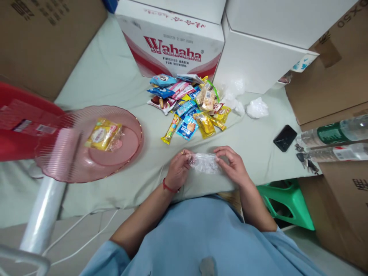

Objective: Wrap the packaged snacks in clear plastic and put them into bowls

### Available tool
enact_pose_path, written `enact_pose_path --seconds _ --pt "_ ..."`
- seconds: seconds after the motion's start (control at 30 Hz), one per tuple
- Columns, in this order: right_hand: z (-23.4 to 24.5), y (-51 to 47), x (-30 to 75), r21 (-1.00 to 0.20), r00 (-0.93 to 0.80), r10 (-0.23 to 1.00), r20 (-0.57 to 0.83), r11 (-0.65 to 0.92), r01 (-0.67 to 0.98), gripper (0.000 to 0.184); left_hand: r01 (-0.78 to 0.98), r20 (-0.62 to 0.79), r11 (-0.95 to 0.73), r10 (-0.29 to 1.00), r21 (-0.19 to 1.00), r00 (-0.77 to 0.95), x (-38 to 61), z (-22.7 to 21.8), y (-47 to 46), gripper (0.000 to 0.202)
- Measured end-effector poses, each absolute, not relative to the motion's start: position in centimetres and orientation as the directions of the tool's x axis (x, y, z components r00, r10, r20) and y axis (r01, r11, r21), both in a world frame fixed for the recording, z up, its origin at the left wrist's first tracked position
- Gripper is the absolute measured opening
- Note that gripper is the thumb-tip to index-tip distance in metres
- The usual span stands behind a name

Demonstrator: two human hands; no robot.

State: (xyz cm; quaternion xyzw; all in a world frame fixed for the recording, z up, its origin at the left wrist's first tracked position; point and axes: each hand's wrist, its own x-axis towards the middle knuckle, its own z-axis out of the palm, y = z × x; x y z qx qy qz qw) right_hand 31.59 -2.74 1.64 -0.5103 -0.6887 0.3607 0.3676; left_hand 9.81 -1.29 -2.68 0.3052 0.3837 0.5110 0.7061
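A small clear plastic bag (204, 163) is stretched between my two hands, close to the front edge of the cloth-covered table (155, 165). My left hand (179, 167) pinches its left end, and my right hand (232, 165) grips its upper right corner between thumb and fingers. Just beyond my hands lies a heap of wrapped snacks (186, 107) in blue, yellow, pink and brown packets. To the left, a pink ribbed plastic plate (129, 161) holds yellow snack packets (104, 134) inside clear plastic.
Behind the snacks stands a Wahaha water carton (175, 50). Crumpled clear plastic (257, 108), a black phone (285, 138), keys (306, 160) and plastic bottles (342, 130) are on the right. A green stool (290, 203) stands below. A plastic film roll (43, 214) leans at left.
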Motion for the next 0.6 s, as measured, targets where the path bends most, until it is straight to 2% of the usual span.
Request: enact_pose_path --seconds 0.1,0.2,0.27,0.37,0.43,0.5,0.6 --pt "2.2 -3.0 32.2 -0.978 -0.159 0.986 -0.048 -0.014 0.208 0.024 -0.493 -0.22 0.294 0.954 0.819 0.204 10.0 -2.8 -1.2 0.027" --pt "2.1 -3.2 31.6 -0.982 -0.095 0.978 -0.186 -0.181 0.057 0.032 -0.5 -0.223 0.269 0.963 0.823 0.151 10.2 -3.1 -1.3 0.023" --pt "1.9 -3.1 31.1 -0.978 -0.02 0.978 -0.206 -0.206 -0.002 0.034 -0.488 -0.217 0.209 0.975 0.848 0.041 10.2 -3.2 -1.6 0.027" --pt "1.4 -3.1 30.6 -0.977 0.05 0.977 -0.209 -0.206 -0.045 0.034 -0.372 -0.165 0.096 0.974 0.923 -0.157 9.8 -2.6 -2.3 0.027" --pt "1.1 -3.2 30.4 -0.979 0.064 0.978 -0.199 -0.196 -0.053 0.033 -0.31 -0.181 0.116 0.965 0.944 -0.19 9.6 -1.8 -2.7 0.035" --pt "0.9 -3.3 30.2 -0.982 0.071 0.98 -0.186 -0.183 -0.053 0.03 -0.288 -0.284 0.247 0.954 0.925 -0.095 9.8 -0.7 -3.1 0.045" --pt "0.8 -3.4 29.9 -0.983 0.063 0.982 -0.178 -0.175 -0.053 0.027 -0.235 -0.418 0.459 0.885 0.857 0.205 10.6 0.3 -3.4 0.058"
